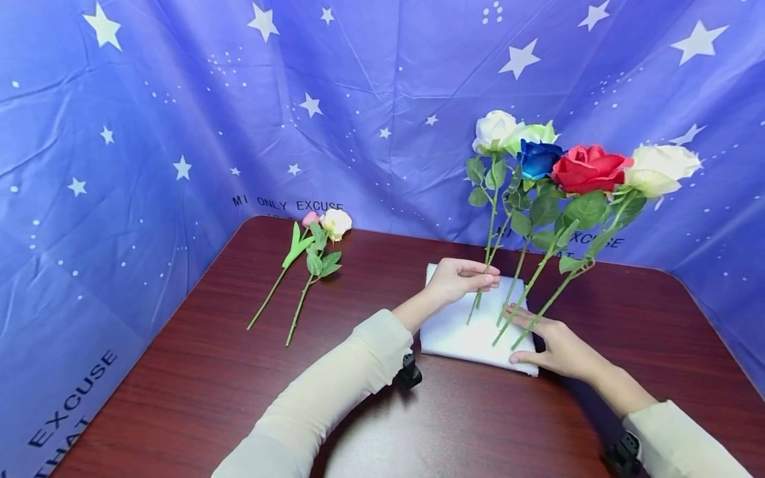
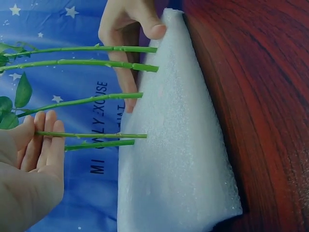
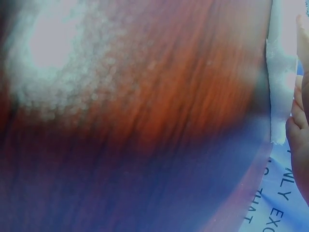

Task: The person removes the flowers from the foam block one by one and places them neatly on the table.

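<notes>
A white foam block (image 1: 454, 335) sits on the table with several artificial roses standing in it: a white rose (image 1: 495, 131), a pale green one, a blue rose (image 1: 540, 159), a red rose (image 1: 590, 169) and a cream rose (image 1: 662, 169). My left hand (image 1: 460, 280) pinches a thin green stem (image 2: 91, 135) at the left of the group, between thumb and fingers. Which bloom tops that stem I cannot tell. My right hand (image 1: 558, 345) rests on the block's right side, thumb and fingers stretched out near the stems. In the right wrist view only part of that hand shows.
To the left on the dark red wooden table (image 1: 197, 345) lie a pink tulip (image 1: 310, 219) and another cream rose (image 1: 336, 224) with leaves. A blue star-printed cloth (image 1: 382, 86) hangs close behind the table. Black wrist cameras (image 1: 409, 372) sit at the sleeves.
</notes>
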`<state>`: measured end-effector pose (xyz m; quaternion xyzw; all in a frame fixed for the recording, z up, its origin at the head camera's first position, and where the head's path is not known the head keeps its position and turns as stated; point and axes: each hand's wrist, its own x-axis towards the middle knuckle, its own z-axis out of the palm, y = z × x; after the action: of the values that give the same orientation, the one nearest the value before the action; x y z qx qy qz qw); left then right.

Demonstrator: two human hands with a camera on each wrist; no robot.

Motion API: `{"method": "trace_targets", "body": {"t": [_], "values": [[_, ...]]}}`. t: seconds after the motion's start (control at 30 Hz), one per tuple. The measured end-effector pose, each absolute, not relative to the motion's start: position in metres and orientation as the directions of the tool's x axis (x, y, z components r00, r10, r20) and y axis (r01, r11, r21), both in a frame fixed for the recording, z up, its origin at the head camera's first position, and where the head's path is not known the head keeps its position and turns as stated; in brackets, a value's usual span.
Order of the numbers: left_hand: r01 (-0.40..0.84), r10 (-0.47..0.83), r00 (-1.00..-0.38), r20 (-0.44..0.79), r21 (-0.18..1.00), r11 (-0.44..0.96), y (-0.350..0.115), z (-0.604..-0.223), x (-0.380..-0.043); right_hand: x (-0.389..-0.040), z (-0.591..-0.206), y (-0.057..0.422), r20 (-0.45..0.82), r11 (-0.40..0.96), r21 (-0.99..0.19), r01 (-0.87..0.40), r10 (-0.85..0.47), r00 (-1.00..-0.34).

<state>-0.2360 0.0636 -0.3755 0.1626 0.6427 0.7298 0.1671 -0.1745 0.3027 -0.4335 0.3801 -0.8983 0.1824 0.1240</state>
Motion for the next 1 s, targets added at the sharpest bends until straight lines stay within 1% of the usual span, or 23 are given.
{"method": "trace_targets", "body": {"t": [0.27, 0.53, 0.8, 1.0], "values": [[-0.051, 0.407, -0.913, 0.036, 0.978, -0.201, 0.062, -0.379, -0.236, -0.174, -0.434, 0.303, 0.366, 0.646, -0.232, -0.727, -0.635, -0.681], [-0.052, 0.362, -0.932, 0.029, 0.976, -0.212, 0.059, -0.380, -0.236, -0.172, -0.434, 0.302, 0.344, 0.674, -0.224, -0.704, -0.621, -0.704], [-0.068, 0.314, -0.949, 0.025, 0.956, -0.285, 0.056, -0.380, -0.237, -0.172, -0.430, 0.301, 0.327, 0.691, -0.200, -0.695, -0.621, -0.712], [-0.054, 0.304, -0.952, 0.039, 0.956, -0.290, 0.053, -0.377, -0.238, -0.174, -0.428, 0.300, 0.332, 0.681, -0.201, -0.704, -0.629, -0.703]]}}
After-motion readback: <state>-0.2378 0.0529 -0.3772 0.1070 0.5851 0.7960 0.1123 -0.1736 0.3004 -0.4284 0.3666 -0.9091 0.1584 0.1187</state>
